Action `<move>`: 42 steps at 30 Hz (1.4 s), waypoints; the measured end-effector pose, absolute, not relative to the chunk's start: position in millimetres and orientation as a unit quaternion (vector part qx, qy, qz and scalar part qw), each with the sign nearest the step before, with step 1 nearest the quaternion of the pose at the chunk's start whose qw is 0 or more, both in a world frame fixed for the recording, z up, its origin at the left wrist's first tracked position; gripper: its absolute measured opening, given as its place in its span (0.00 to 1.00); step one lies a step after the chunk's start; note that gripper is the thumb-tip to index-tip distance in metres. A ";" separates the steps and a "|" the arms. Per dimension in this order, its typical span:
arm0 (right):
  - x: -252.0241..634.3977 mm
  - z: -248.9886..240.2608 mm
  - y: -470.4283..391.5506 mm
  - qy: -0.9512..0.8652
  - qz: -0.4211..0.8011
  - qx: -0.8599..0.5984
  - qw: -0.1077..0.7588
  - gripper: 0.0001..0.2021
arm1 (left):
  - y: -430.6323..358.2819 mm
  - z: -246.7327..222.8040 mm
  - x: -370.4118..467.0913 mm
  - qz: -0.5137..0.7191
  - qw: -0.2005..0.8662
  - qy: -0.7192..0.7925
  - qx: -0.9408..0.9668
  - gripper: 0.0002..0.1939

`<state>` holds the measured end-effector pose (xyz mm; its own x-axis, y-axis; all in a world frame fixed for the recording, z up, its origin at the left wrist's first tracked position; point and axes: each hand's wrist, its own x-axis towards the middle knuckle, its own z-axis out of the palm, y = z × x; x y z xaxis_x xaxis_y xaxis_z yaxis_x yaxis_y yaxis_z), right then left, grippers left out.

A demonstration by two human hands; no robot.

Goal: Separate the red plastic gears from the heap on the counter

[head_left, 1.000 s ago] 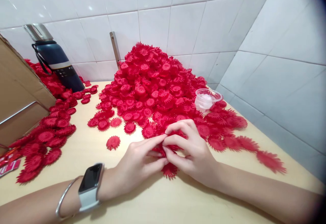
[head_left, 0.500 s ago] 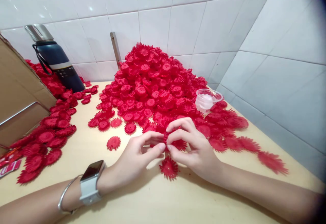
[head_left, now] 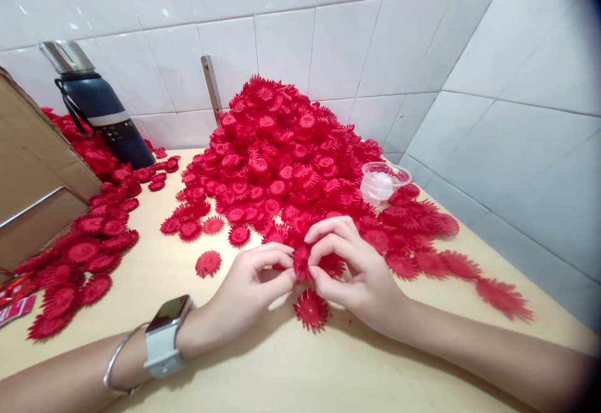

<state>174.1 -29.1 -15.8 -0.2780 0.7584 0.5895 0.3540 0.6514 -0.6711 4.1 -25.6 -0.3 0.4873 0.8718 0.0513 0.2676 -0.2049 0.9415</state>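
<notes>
Between my two hands is a small red fringed disc point(head_left: 302, 263), held upright at its edges. My left hand point(head_left: 265, 278) pinches its left edge with thumb and fingertips; a watch and a bangle are on that wrist. On the other edge, my right hand point(head_left: 354, 269) closes its thumb and fingers. A loose red flower piece point(head_left: 311, 310) lies flat on the table just below the fingertips. Behind the hands rises a large heap of red flower pieces point(head_left: 277, 156). Another single piece point(head_left: 208, 264) lies to the left of my left hand.
A clear plastic cup point(head_left: 380, 183) with something whitish inside sits at the heap's right side. At the left stand a cardboard box point(head_left: 37, 163) and a dark blue bottle point(head_left: 106, 109) among more red pieces. Tiled walls point(head_left: 291, 37) border the table point(head_left: 300, 369).
The red disc between my fingers now shows its face instead of its edge. My left fingertips have moved slightly left, away from my right ones. The view has shifted a little.
</notes>
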 end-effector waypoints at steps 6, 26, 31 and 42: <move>177.9 -19.7 -21.4 -0.681 0.246 -0.445 0.527 0.07 | -24.7 -0.4 1.4 0.318 0.465 0.431 0.705 0.08; 181.5 -24.6 -15.7 -0.620 0.249 -0.479 0.569 0.05 | -23.5 -2.5 -2.1 0.368 0.471 0.441 0.670 0.09; 175.4 -18.0 -29.7 -0.770 0.087 -0.332 0.538 0.08 | -22.1 -4.0 -1.0 0.352 0.466 0.441 0.681 0.09; 172.5 -17.4 -30.7 -0.808 0.062 -0.363 0.459 0.04 | -26.1 -2.2 -0.3 0.314 0.472 0.418 0.710 0.08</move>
